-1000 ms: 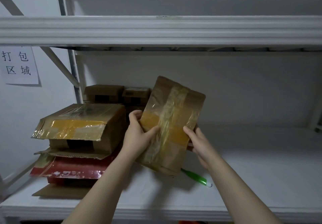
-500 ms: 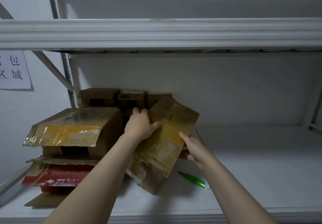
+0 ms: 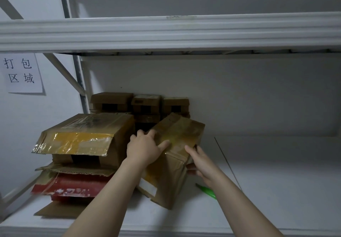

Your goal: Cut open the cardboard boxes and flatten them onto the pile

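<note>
A taped brown cardboard box [image 3: 173, 166] stands tilted on the white shelf [image 3: 276, 190], its lower corner resting on the surface. My left hand [image 3: 144, 149] grips its upper left edge, thumb on the taped face. My right hand [image 3: 200, 162] holds its right side, fingers wrapped behind. Just left of it is the pile [image 3: 73, 164]: a partly opened taped box on top of flattened brown and red cardboard. A green cutter [image 3: 206, 191] lies on the shelf under my right wrist.
Three small sealed boxes [image 3: 142, 103] stand against the back wall behind the pile. An upper shelf beam [image 3: 166, 31] runs overhead. A paper sign [image 3: 20, 73] hangs on the left wall. Bare shelf stretches to the right.
The box came down from upright in the air to rest tilted on the shelf beside the pile. Both hands moved down with it and kept hold.
</note>
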